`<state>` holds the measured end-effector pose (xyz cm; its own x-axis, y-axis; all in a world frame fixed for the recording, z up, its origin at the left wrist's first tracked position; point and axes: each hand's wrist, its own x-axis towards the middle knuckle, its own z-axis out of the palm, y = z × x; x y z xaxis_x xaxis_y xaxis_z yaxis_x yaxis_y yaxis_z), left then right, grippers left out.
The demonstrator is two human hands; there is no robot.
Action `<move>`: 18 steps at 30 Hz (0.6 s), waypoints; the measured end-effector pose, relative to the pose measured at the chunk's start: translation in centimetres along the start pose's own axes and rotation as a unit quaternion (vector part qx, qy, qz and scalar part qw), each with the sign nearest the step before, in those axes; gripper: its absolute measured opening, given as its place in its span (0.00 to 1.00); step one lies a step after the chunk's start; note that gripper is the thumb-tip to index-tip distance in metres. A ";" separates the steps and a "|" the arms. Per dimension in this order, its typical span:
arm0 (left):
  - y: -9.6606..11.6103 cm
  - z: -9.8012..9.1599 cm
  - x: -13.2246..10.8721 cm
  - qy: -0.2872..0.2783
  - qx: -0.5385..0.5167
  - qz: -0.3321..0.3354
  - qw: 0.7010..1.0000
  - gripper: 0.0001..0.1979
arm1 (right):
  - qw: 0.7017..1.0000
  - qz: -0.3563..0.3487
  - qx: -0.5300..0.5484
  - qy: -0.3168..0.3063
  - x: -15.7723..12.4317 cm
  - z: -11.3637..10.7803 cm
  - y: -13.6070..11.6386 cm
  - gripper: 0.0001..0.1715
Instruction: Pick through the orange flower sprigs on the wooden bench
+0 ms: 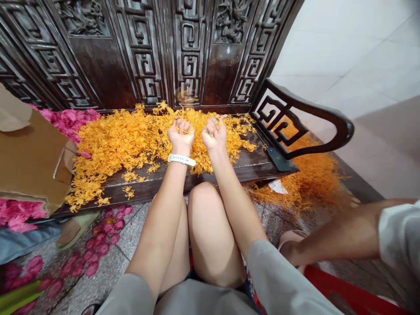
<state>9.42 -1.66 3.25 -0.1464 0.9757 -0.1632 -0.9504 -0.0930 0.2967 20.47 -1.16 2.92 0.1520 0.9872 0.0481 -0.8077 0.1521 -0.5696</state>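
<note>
A thick heap of orange-yellow, spidery artificial flower pieces (121, 135) covers much of the dark wooden bench seat (144, 178). Over the heap's front part I hold both hands with palms up and fingers curled. My left hand (181, 133), with a white watch band (181, 160) on its wrist, is closed on an orange flower piece that shows across its fingers. Beside it, apart by a small gap, my right hand (215, 132) has curled fingers and its thumb pointing outward. Whatever it grips is mostly hidden; a trace of orange shows at the fingers.
A carved backrest (190, 57) rises behind the heap, and an armrest (305, 118) bounds the right end. Near it lies a dark phone (278, 158). A cardboard box (36, 148) and pink flowers (70, 120) are left. Orange strands (305, 175) and another person's leg (341, 232) are right.
</note>
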 end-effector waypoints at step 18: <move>1.1 -0.6 0.8 -0.076 0.233 -0.037 0.969 0.11 | 0.786 -0.253 -0.552 -0.115 0.3 -2.3 0.7 0.18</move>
<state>8.14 -1.11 2.91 -0.0074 0.9976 -0.0693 -0.7252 0.0424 0.6873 21.26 -0.87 0.59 0.0865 0.8150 0.5730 0.3286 0.5197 -0.7887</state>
